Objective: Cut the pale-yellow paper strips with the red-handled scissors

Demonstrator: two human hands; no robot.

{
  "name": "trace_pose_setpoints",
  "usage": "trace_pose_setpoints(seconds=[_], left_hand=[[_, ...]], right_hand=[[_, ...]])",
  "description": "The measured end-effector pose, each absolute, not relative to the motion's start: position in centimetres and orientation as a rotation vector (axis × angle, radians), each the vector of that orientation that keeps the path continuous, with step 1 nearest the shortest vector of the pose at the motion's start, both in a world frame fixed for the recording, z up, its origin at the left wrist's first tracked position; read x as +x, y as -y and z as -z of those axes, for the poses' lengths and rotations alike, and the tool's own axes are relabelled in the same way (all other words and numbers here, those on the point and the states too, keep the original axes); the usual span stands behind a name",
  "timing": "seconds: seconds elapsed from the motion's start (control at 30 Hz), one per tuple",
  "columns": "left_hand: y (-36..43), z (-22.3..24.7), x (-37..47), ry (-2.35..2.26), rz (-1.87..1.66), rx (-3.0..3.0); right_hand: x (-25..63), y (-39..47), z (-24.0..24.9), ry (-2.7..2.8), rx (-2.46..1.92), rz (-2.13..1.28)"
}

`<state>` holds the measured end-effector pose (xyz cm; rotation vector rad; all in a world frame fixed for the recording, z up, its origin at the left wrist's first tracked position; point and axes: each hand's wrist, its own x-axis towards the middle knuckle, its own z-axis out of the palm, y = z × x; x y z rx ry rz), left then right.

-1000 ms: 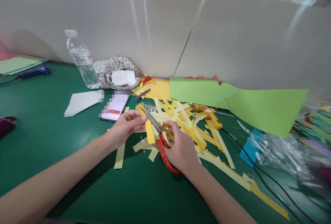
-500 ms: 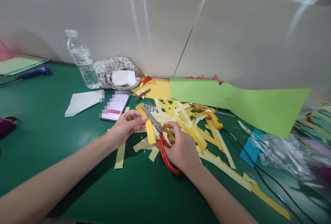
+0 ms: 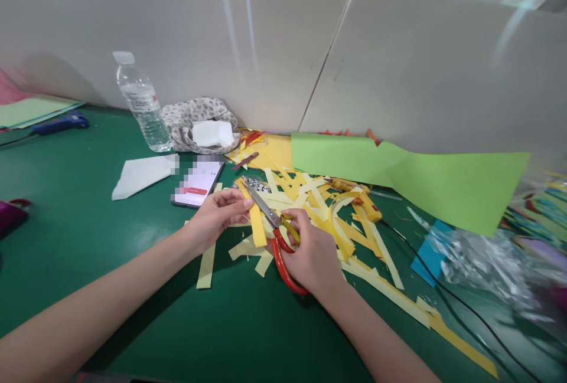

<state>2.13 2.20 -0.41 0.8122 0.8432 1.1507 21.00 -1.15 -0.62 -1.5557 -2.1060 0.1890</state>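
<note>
Between the fingers and thumb of my left hand (image 3: pixel 221 218) is a short yellow paper strip (image 3: pixel 257 225), its lower end hanging free. My right hand (image 3: pixel 310 247) grips red-handled scissors (image 3: pixel 286 271), whose metal blades point up and left along the strip's upper part, close to my left fingertips. Whether the blades are fully closed is hard to make out. Beneath and behind both hands spreads a pile of yellow paper strips (image 3: pixel 319 194). A pale yellow strip (image 3: pixel 206 268) lies below my left hand, and a small bag of round beads (image 3: pixel 256 184) shows behind the blades.
A phone (image 3: pixel 199 181), a white tissue (image 3: pixel 144 175), a leaning water bottle (image 3: pixel 144 105) and a patterned pouch (image 3: pixel 172 117) are at the back left. Behind the pile stand a yellow glue gun (image 3: pixel 370 206) with a black cable and a green sheet (image 3: pixel 443 185). Clear plastic bags (image 3: pixel 487 265) lie right.
The narrow upper end of the yellow strip beside the blades looks slimmer than before. Both hands stay almost in place, still holding the strip and the scissors.
</note>
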Motion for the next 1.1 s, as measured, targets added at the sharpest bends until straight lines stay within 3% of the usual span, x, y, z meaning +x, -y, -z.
trace_pose_setpoints(seconds=[1.1], left_hand=[[-1.65,0.37,2.61,-0.856,-1.065,0.865]], right_hand=[[21.09,0.79,1.04,2.078,-1.530,-0.038]])
